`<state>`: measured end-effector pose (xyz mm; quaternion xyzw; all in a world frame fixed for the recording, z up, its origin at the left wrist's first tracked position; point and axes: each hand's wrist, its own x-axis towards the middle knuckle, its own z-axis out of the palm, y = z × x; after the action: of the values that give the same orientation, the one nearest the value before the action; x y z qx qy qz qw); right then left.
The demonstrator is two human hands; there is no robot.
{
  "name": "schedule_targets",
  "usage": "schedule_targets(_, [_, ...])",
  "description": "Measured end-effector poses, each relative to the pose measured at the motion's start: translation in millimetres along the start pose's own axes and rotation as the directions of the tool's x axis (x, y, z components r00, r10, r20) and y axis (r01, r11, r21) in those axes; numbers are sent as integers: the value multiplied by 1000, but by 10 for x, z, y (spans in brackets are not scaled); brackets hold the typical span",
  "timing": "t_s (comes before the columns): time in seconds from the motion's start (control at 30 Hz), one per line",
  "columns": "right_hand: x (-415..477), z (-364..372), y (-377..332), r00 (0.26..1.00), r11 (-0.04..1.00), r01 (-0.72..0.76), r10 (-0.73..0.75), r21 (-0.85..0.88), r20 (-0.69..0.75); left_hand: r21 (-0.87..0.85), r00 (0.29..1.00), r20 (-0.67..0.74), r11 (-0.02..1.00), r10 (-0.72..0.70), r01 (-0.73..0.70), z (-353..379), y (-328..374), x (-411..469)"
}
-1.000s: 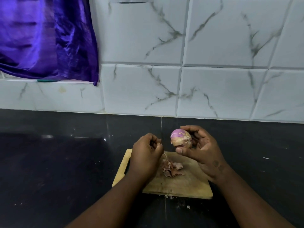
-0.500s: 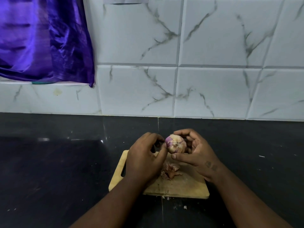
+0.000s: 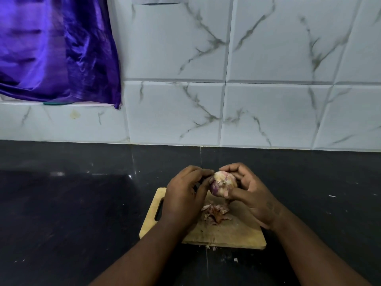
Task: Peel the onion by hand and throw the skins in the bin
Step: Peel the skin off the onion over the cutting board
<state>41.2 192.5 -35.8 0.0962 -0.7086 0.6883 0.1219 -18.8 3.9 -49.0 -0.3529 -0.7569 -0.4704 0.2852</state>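
Note:
A small onion (image 3: 221,185), pale with purple patches, is held above the wooden cutting board (image 3: 231,234). My right hand (image 3: 253,197) grips it from the right, fingers curled over its top and thumb under its front. My left hand (image 3: 183,197) is against the onion's left side, its fingertips and thumb pinching at the skin there. A small heap of peeled onion skins (image 3: 215,213) lies on the board below the onion. No bin is in view.
The board sits on a black stone counter (image 3: 72,213) against a white marble-patterned tiled wall (image 3: 268,100). A purple shiny cloth (image 3: 55,50) hangs at the upper left. Small skin scraps (image 3: 235,259) lie on the counter in front of the board.
My left hand dropped a strip of skin onto the heap and came back to the onion's left side. My right hand turned the onion, so its pale papery end now faces up.

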Motion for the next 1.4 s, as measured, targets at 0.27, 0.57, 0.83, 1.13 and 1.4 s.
schedule_targets(0.27, [35,16,-14,999,993,-47,48,107,-2,-41,999,33,999,-18,19,-8,-6,17])
schedule_targets(0.57, [47,15,14,997,979,-48,60,200,-56,-91,998,31,994,-50,52,-16,44,8])
schedule_targets(0.83, [43,51,-3,993,979,-50,70,196,-97,-96,998,16,993,-61,63,-10,31,7])
schedule_targets(1.13, [32,58,-18,993,982,-60,77,180,-91,-74,998,-17,996,-53,51,-8,30,14])
schedule_targets(1.4, [7,49,-13,997,993,-43,49,105,-57,-93,992,-16,988,-127,125,5,32,6])
